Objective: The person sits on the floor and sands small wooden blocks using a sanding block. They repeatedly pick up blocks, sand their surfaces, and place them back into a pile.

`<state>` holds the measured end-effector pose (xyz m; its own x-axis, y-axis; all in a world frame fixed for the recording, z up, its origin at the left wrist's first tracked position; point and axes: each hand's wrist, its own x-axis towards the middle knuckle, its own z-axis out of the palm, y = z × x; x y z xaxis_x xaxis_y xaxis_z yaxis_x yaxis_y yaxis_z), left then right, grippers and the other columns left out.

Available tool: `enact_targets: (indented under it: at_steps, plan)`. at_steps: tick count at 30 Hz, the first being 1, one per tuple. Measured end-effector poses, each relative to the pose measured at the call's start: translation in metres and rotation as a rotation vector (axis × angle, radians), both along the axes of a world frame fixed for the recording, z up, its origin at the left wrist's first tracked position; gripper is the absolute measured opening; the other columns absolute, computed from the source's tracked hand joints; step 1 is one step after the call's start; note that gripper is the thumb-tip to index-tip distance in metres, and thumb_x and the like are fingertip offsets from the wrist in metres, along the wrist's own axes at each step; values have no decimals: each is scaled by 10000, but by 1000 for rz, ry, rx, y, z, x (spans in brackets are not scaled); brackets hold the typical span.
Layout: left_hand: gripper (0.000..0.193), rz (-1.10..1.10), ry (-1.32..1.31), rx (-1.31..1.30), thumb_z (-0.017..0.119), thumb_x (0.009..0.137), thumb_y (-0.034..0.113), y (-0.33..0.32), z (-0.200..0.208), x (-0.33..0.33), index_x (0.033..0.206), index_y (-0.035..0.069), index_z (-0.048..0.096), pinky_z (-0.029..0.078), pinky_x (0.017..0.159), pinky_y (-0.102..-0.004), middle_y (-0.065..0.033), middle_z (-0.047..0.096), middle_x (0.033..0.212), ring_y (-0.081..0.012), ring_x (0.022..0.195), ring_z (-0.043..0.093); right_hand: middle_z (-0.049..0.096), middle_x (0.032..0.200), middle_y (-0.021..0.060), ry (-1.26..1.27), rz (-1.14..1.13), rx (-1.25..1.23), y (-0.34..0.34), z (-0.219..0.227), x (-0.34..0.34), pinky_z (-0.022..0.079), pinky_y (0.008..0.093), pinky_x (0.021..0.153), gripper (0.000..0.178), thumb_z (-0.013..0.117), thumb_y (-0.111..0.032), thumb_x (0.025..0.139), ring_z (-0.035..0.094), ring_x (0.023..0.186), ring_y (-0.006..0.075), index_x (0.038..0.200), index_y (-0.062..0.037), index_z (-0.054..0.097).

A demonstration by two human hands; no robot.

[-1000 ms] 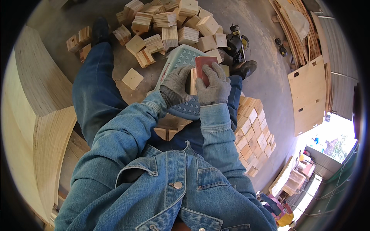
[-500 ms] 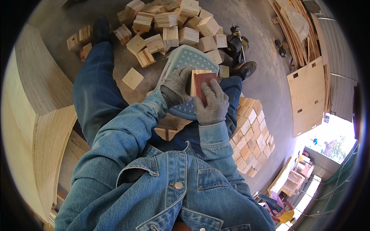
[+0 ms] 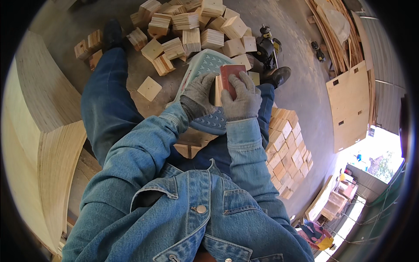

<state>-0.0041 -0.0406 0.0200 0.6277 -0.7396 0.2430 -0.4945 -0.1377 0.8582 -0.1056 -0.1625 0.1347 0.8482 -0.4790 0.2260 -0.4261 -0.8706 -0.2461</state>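
Both my hands wear grey gloves and meet above a teal plastic stool (image 3: 201,65) between my legs. My left hand (image 3: 198,94) grips a plywood block (image 3: 218,91), with only the block's pale layered edge showing. In my right hand (image 3: 242,98) is a flat reddish-brown sanding block (image 3: 230,80), its fingers wrapped over the top. The sanding block lies against the right side of the plywood block, covering most of that face.
Many loose plywood blocks (image 3: 185,22) are heaped beyond the stool, and one square piece (image 3: 149,88) lies alone. A neat stack of blocks (image 3: 286,148) stands by my right leg. Curved plywood panels (image 3: 48,83) rise at left. A black-yellow power tool (image 3: 266,48) sits near my right foot.
My right hand has slid the sanding block away from me along the plywood block. The left hand stays nearly in place, still holding the plywood block.
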Motion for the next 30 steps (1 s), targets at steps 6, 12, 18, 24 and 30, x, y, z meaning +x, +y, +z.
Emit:
enact_targets:
  at_steps: [6,12,18,24,30]
  plan:
    - [1067,-32,69,59,969,638,431,-2,-6,1,1514,102,457,447,1196,-475,-206,539,1452,-401,1350,546,642,1473,104,-16,6,13,-4,-3,5,490,543,1099,501,811,-305,802,595,1277,436,1296,-234,775]
    - [1067,-12,50,89,968,645,420,2,10,-1,1520,93,453,449,1203,-467,-204,541,1455,-403,1355,546,636,1480,115,-29,-19,12,-4,-9,-2,494,532,1100,511,815,-312,805,591,1279,433,1309,-234,772]
    - [1035,-51,52,53,960,690,349,3,15,0,1529,92,411,474,1162,-488,-207,531,1429,-405,1324,545,625,1492,110,-5,-37,10,-2,-8,-2,479,548,1109,506,806,-335,816,581,1294,431,1312,-237,771]
    - [1071,-17,58,93,963,666,390,4,7,0,1551,124,421,476,1178,-484,-193,523,1471,-405,1355,552,624,1493,107,-28,-15,-2,-3,-9,0,481,550,1104,506,799,-333,820,587,1284,436,1316,-234,769]
    - [1009,-49,54,34,958,691,334,4,11,0,1517,98,428,474,1160,-483,-199,536,1413,-397,1319,545,636,1481,115,-15,-28,-23,-1,-6,-2,501,538,1093,511,814,-303,806,613,1255,427,1309,-225,772]
